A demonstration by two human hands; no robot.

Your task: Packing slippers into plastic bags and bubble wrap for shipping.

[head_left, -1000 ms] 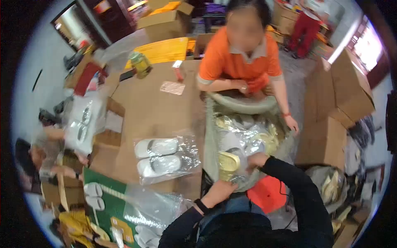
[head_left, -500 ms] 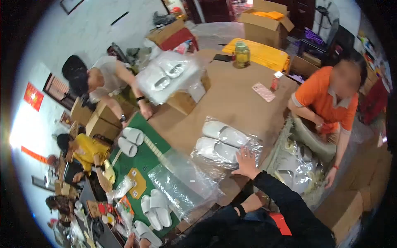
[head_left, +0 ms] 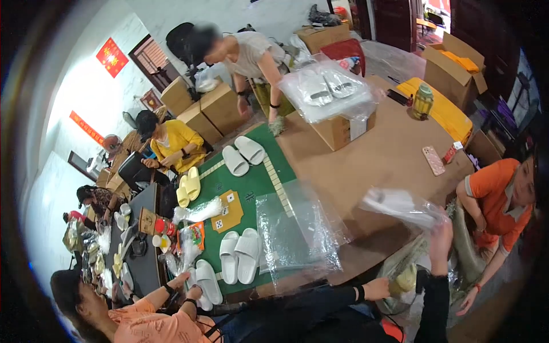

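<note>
My right hand is closed on the edge of a clear plastic bag with a pair of white slide sandals inside. The bagged pair is blurred and hangs over the right side of the brown table. My left hand is curled shut at the rim of a woven sack; whether it grips anything is hidden. More plastic-wrapped footwear shows inside the sack. Clear flat plastic bags lie on the table to the left of my hands. Beyond them, white slides rest on a green mat.
A person in orange sits right, beside the sack. Another person stands across, near a carton topped with bagged slides. A person in a peach shirt handles slides at lower left. A phone and jar stand farther back.
The bagged slides, flat on the table under my open right hand before, are now lifted and moved right toward the sack in that hand's grip. The view has swung left.
</note>
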